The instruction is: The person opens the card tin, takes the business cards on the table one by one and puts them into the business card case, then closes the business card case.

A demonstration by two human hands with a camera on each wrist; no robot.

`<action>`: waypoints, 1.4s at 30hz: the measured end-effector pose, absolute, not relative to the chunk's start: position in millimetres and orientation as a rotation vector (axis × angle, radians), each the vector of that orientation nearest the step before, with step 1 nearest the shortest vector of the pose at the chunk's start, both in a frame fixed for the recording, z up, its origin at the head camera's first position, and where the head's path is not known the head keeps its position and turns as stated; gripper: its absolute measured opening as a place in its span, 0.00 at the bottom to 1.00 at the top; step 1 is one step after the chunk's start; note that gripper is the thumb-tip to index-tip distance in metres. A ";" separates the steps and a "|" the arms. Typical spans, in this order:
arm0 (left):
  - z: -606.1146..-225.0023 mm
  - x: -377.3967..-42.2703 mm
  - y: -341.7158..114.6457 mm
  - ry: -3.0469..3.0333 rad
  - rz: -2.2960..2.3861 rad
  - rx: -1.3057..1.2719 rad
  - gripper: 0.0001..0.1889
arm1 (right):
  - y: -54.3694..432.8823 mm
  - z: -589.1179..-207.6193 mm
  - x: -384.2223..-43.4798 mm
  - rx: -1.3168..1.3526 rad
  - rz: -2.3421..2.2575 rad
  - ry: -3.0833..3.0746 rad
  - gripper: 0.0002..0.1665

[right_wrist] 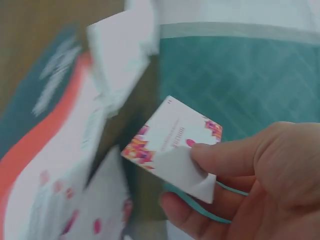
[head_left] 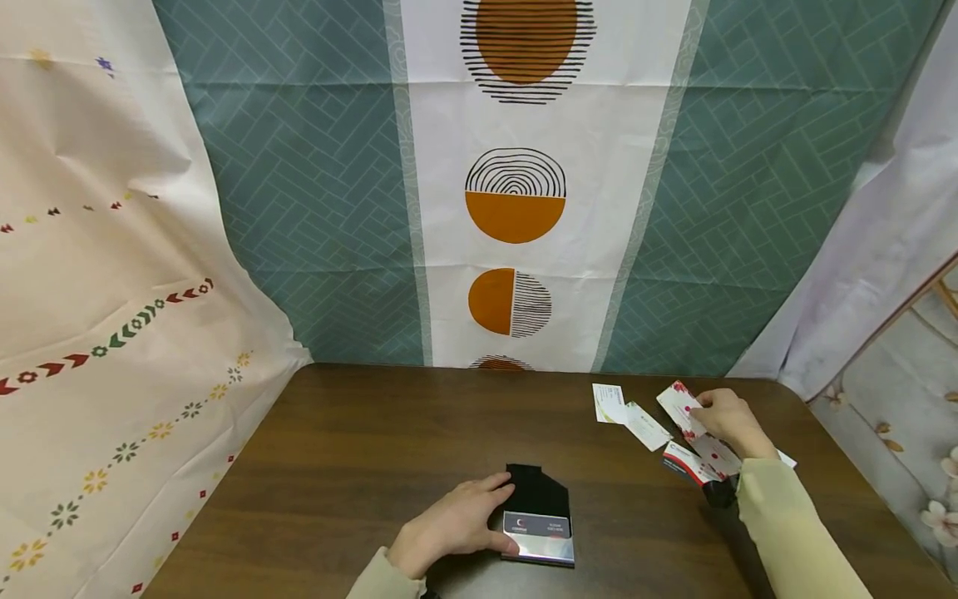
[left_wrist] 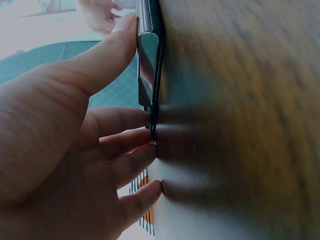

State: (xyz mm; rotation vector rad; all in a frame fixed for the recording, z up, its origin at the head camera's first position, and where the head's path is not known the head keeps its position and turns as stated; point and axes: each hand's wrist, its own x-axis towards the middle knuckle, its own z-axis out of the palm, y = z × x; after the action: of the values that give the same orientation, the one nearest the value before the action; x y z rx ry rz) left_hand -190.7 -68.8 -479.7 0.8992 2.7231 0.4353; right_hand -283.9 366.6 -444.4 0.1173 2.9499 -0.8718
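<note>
My right hand [head_left: 732,420] pinches a white business card [right_wrist: 175,145] with pink and orange corner patterns between thumb and fingers. It is above a loose group of cards at the table's right. Just below it lies a card with a red and dark stripe [head_left: 687,462], blurred in the right wrist view. My left hand [head_left: 460,520] rests beside an open black card holder [head_left: 540,491] with a silver metal case. The left thumb lies on the metal part, while the other fingers touch the flap's edge and the table. A card with a grey band [head_left: 535,526] shows on the case.
Two more white cards, one upright [head_left: 608,403] and one slanted [head_left: 647,426], lie left of the right hand. The brown wooden table [head_left: 359,433] ends at a patterned green and white curtain [head_left: 322,208]. Pale cloth hangs on both sides.
</note>
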 end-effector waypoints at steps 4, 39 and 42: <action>-479.9 -190.7 -67.1 2.720 0.440 0.899 0.45 | 367.3 -434.2 -278.0 0.101 -1.049 2.876 0.22; -478.2 -191.1 -70.3 2.704 0.443 0.862 0.46 | 258.8 -425.2 -235.1 -0.363 -1.305 2.959 0.02; -479.1 -191.9 -69.6 2.711 0.442 0.880 0.46 | 248.5 -424.3 -234.9 -0.394 -1.301 2.938 0.01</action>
State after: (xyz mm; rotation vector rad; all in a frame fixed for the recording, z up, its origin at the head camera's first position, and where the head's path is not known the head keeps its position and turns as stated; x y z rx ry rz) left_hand -191.9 -69.6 -479.1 0.8802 2.7112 0.4417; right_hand -234.9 248.5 -424.3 -0.3935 2.9380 -1.3015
